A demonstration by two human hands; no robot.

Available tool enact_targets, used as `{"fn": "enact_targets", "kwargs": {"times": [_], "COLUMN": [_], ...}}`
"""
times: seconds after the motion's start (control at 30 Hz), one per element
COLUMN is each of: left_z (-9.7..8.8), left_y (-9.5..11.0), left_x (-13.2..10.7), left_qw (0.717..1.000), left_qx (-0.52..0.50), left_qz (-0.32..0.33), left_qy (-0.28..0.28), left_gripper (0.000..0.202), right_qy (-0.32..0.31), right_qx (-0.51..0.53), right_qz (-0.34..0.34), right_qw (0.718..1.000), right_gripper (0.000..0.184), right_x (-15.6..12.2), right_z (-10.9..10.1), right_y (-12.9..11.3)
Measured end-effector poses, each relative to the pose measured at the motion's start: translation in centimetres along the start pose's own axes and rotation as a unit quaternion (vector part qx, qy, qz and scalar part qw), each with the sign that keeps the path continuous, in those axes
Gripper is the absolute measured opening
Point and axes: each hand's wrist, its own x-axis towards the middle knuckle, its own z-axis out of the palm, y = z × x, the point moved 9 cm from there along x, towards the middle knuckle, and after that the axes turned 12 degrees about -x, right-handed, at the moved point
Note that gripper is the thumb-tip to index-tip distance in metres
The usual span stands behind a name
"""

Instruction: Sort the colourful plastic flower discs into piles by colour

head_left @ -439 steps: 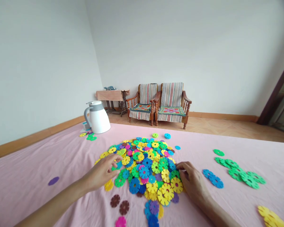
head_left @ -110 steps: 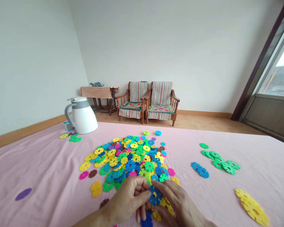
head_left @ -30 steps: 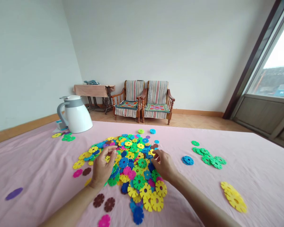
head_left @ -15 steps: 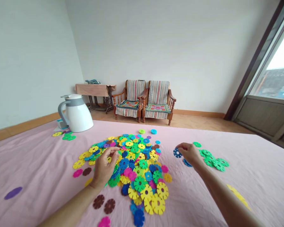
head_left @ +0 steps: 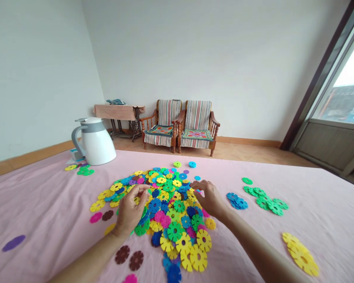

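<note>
A heap of notched plastic discs [head_left: 168, 204] in yellow, green, blue, pink and brown spreads over the pink cloth. At the heap's left edge hovers my left hand [head_left: 131, 208], its fingers curved, thumb apart from the fingertips, nothing seen between them. My right hand [head_left: 209, 198] reaches over the heap's right edge with fingers apart and no disc visible in it. To its right lie a small group of blue discs [head_left: 237, 201], a group of green discs [head_left: 267, 200] and, closer to me, overlapping yellow discs [head_left: 301, 253].
A white and grey jug [head_left: 97, 145] stands at the back left, with a few loose discs [head_left: 84, 169] in front. One purple disc [head_left: 13, 243] lies far left. Beyond the pink cloth [head_left: 253, 243] are two wooden armchairs [head_left: 194, 135] and a covered sewing table [head_left: 115, 113].
My right hand has let go of a blue disc, which now lies with the blue group, and has moved left to the heap. My left hand has barely moved.
</note>
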Motion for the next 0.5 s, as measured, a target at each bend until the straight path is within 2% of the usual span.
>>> {"fn": "enact_targets", "kwargs": {"times": [0.13, 0.23, 0.5], "left_z": [0.0, -0.1, 0.0], "left_y": [0.3, 0.4, 0.7], "left_x": [0.0, 0.0, 0.0], "left_qw": [1.000, 1.000, 1.000], "left_qx": [0.002, 0.009, 0.018], "left_qz": [0.003, 0.001, 0.002], "left_qy": [-0.001, 0.000, 0.001], "left_gripper": [0.021, 0.020, 0.020], "right_qy": [-0.058, -0.071, -0.070], "right_qx": [-0.061, -0.080, -0.126], "right_qz": [-0.003, 0.000, -0.038], "right_qw": [0.996, 0.994, 0.989], "right_gripper": [0.029, 0.028, 0.017], "right_x": [1.5, 2.4, 1.7], "right_z": [2.3, 3.1, 2.5], "right_y": [-2.0, -2.6, -4.2]}}
